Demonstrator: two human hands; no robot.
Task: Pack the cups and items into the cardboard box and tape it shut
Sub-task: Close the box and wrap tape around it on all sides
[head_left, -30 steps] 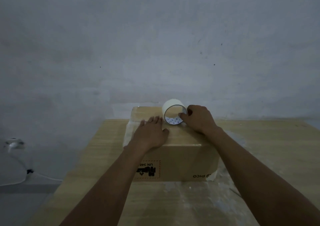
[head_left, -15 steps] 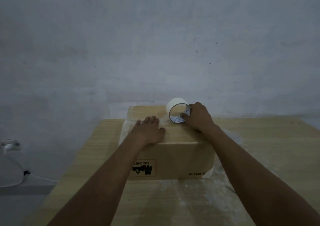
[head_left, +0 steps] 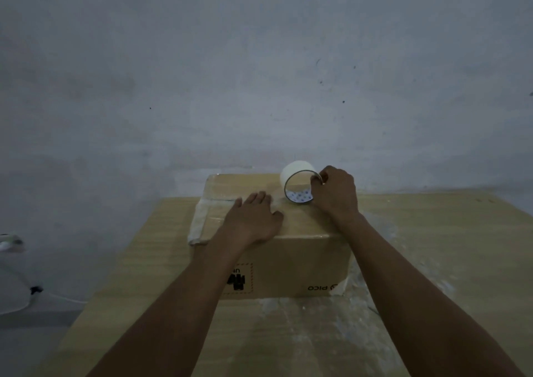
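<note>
A closed cardboard box [head_left: 300,264] stands on the wooden table [head_left: 432,275], its printed side facing me upside down. Clear tape runs across its top and hangs over its left edge. A roll of pale tape [head_left: 297,179] stands on edge on the box top, near the far right. My right hand [head_left: 336,193] grips the roll's right rim, fingers curled over it. My left hand [head_left: 253,218] lies flat on the box top to the left of the roll, fingers straight, pressing the lid. No cups or other items are in sight.
A grey wall stands right behind the box. The tabletop is scuffed with whitish marks at the front and right. A white object with a cable [head_left: 34,290] sits low at the left, off the table.
My right hand has carried the tape roll rightward along the box top. My left hand stays pressed flat on the lid.
</note>
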